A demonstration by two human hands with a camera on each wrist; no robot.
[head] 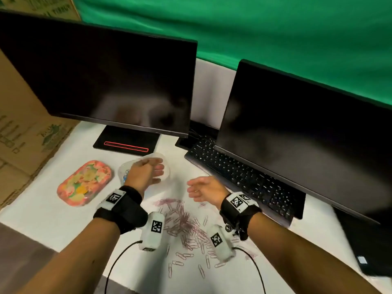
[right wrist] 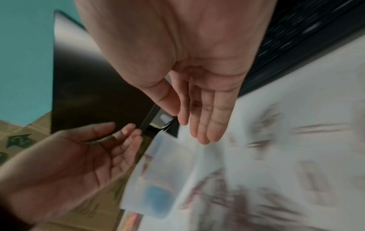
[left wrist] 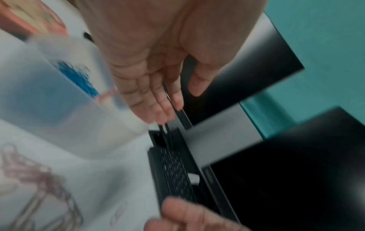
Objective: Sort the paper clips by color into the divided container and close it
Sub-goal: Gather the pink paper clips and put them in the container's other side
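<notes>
A clear plastic divided container (head: 125,169) lies on the white table behind the clip pile, with blue clips (left wrist: 77,78) in one compartment. My left hand (head: 158,169) is over it, fingers straight and holding nothing; whether it touches the container is unclear. The left wrist view shows those fingers (left wrist: 158,101) extended beside the blurred container (left wrist: 59,96). My right hand (head: 194,188) hangs open above the table to the container's right, palm toward the left hand, empty (right wrist: 199,121). A heap of dark pink paper clips (head: 182,219) lies between my wrists, and pale clips (head: 191,256) are scattered nearer me.
A colourful patterned tray (head: 84,182) sits left of the container. Two dark monitors (head: 101,81) (head: 307,134) stand behind, with a black keyboard (head: 239,177) under the right one. Cardboard (head: 19,132) walls the left side. Camera cables (head: 118,262) trail from both wrists.
</notes>
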